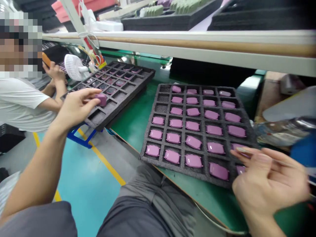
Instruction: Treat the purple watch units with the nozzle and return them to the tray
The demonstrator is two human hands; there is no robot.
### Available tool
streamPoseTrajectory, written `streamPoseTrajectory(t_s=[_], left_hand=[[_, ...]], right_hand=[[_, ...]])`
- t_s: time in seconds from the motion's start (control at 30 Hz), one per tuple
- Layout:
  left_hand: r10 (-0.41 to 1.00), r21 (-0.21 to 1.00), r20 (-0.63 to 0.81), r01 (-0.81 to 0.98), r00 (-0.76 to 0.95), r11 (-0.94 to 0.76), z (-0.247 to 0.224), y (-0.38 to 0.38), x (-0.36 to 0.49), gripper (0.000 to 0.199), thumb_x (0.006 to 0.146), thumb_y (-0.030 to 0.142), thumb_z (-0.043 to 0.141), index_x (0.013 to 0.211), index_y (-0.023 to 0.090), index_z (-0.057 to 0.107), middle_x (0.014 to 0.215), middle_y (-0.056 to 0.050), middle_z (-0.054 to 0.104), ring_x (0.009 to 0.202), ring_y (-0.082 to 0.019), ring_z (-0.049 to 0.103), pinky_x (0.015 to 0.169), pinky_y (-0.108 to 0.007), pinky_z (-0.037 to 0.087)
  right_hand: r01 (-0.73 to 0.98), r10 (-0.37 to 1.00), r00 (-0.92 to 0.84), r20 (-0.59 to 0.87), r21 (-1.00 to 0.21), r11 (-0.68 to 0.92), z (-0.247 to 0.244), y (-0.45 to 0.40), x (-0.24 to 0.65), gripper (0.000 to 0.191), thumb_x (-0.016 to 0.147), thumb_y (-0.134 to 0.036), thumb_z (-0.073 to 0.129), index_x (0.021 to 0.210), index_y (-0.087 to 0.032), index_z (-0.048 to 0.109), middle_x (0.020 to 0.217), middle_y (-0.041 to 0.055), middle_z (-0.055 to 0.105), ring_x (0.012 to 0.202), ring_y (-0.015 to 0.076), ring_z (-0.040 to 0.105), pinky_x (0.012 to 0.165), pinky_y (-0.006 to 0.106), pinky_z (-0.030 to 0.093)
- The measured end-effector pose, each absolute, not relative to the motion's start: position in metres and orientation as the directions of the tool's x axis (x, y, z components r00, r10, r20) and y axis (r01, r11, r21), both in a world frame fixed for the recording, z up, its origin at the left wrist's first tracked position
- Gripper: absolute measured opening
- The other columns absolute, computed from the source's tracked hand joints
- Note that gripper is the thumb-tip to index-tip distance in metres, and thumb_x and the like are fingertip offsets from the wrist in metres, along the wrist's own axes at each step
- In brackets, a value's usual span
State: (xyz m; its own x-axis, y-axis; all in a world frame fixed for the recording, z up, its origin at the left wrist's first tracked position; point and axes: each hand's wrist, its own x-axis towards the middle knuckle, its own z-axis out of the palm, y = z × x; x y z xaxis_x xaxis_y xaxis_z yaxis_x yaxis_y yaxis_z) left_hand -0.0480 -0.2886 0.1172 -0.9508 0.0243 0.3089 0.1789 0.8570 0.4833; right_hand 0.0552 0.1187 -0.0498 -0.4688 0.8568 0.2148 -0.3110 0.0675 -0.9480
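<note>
Pinching purple casing [101, 99] in left hand [77, 105], over near end of left tray [126, 100] | curling right hand [270, 179] around thin tool [288, 163] above right tray [161, 108] | apparently placing or lifting, which unclear | next: probably calling for steadying, squaring casing to left tray

green bench [132, 122] | right: dark foam tray [161, 108] | left: second tray [118, 96], jutting past edge

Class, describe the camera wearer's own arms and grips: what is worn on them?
The left grip is a bare hand, ungloved, with no wristband showing. The left forearm is bare up to a plain, dark grey sleeve without visible markings. The right grip is also a bare, ungloved hand; no sleeve shows on that side.
</note>
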Motion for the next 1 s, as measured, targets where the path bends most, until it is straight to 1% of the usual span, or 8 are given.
streamPoseTrajectory(t_s=[0.1,0.17,0.23,0.3,0.37,0.57,0.73,1.0], left_hand=[[0.239,0.78,0.193,0.297,-0.952,0.55,0.089,-0.193,-0.056,0.037,0.083,0.034,0.074,0.115,0.015,0.075,0.101,-0.006,0.079,0.084,-0.017,0.07,0.081,-0.027,0.054],[0.402,0.917,0.069,0.217,-0.913,0.335,0.063,-0.126,-0.064,0.038,0.08,0.035,0.077,0.111,0.013,0.076,0.097,-0.008,0.079,0.083,-0.018,0.071,0.08,-0.029,0.055],[0.51,0.984,-0.026,0.067,-0.86,0.164,0.038,-0.067,-0.069,0.039,0.075,0.035,0.082,0.106,0.013,0.074,0.091,-0.007,0.077,0.078,-0.017,0.07,0.077,-0.03,0.057],[0.566,0.997,-0.082,-0.065,-0.82,0.049,0.019,-0.023,-0.071,0.039,0.068,0.031,0.087,0.099,0.013,0.072,0.085,-0.005,0.075,0.074,-0.015,0.069,0.076,-0.031,0.058],[0.59,0.993,-0.092,-0.121,-0.802,-0.009,0.006,0.003,-0.07,0.041,0.062,0.026,0.09,0.095,0.013,0.071,0.084,-0.003,0.074,0.074,-0.014,0.069,0.077,-0.029,0.058],[0.606,0.994,-0.054,-0.102,-0.794,-0.045,-0.009,0.014,-0.059,0.041,0.061,0.026,0.093,0.096,0.014,0.076,0.09,-0.005,0.079,0.082,-0.016,0.072,0.086,-0.031,0.059],[0.633,0.99,-0.027,-0.106,-0.774,-0.088,-0.012,0.012,-0.054,0.036,0.063,0.028,0.092,0.094,0.015,0.078,0.092,-0.007,0.081,0.082,-0.02,0.075,0.085,-0.035,0.062],[0.64,0.993,-0.013,-0.082,-0.768,-0.079,-0.01,0.012,-0.053,0.037,0.064,0.031,0.092,0.095,0.015,0.08,0.095,-0.008,0.081,0.086,-0.022,0.076,0.088,-0.036,0.062]], right_hand=[[-0.34,0.791,-0.5,0.352,-0.92,0.195,-0.045,0.116,0.056,0.03,0.083,-0.053,0.075,0.087,-0.023,0.072,0.078,0.0063,0.071,0.068,0.0214,0.073,0.078,0.05,0.066],[-0.349,0.773,-0.509,0.379,-0.912,0.216,-0.044,0.118,0.055,0.026,0.091,-0.046,0.069,0.092,-0.02,0.07,0.084,0.0054,0.072,0.073,0.0191,0.075,0.076,0.044,0.067],[-0.373,0.75,-0.522,0.406,-0.899,0.228,-0.045,0.123,0.051,0.022,0.094,-0.04,0.066,0.095,-0.019,0.07,0.091,0.0054,0.072,0.079,0.018,0.075,0.076,0.039,0.067],[-0.41,0.737,-0.517,0.434,-0.882,0.232,-0.046,0.129,0.046,0.017,0.095,-0.035,0.064,0.096,-0.019,0.07,0.094,0.0051,0.072,0.082,0.0172,0.076,0.076,0.035,0.067],[-0.428,0.725,-0.498,0.476,-0.862,0.272,-0.045,0.134,0.043,0.013,0.096,-0.031,0.063,0.097,-0.021,0.071,0.096,0.0046,0.072,0.085,0.017,0.075,0.079,0.035,0.067],[-0.387,0.643,-0.531,0.552,-0.833,0.396,-0.045,0.136,0.046,0.013,0.097,-0.026,0.061,0.102,-0.022,0.073,0.1,0.0063,0.077,0.095,0.02,0.075,0.088,0.038,0.065],[-0.385,0.629,-0.551,0.548,-0.836,0.391,-0.047,0.135,0.047,0.012,0.094,-0.023,0.065,0.102,-0.023,0.074,0.099,0.0053,0.078,0.094,0.0201,0.076,0.088,0.039,0.064],[-0.357,0.649,-0.557,0.518,-0.855,0.376,-0.048,0.136,0.047,0.012,0.095,-0.027,0.064,0.101,-0.023,0.073,0.1,0.0059,0.078,0.095,0.0216,0.076,0.088,0.042,0.065]])
